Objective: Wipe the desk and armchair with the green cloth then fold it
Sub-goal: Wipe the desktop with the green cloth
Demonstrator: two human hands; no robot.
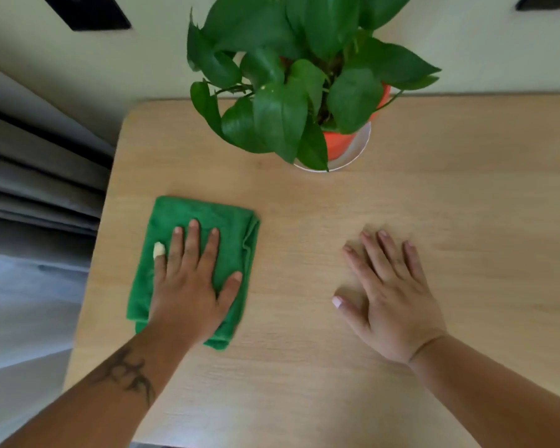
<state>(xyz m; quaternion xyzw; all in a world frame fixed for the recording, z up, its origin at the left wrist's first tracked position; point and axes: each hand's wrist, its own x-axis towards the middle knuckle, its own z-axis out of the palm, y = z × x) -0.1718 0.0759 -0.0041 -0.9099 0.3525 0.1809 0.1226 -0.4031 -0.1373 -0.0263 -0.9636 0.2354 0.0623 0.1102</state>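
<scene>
A folded green cloth (207, 218) lies on the left part of the light wooden desk (304, 367). My left hand (189, 286) presses flat on top of the cloth, fingers spread, with a pale bandage on the little finger. Flat on the bare desk to the right rests my right hand (390, 292), fingers apart and holding nothing. The armchair is not in view.
A leafy plant (282, 92) in an orange pot (337, 145) on a white saucer stands at the desk's back centre, against a pale wall. Grey curtains (29, 176) hang past the desk's left edge.
</scene>
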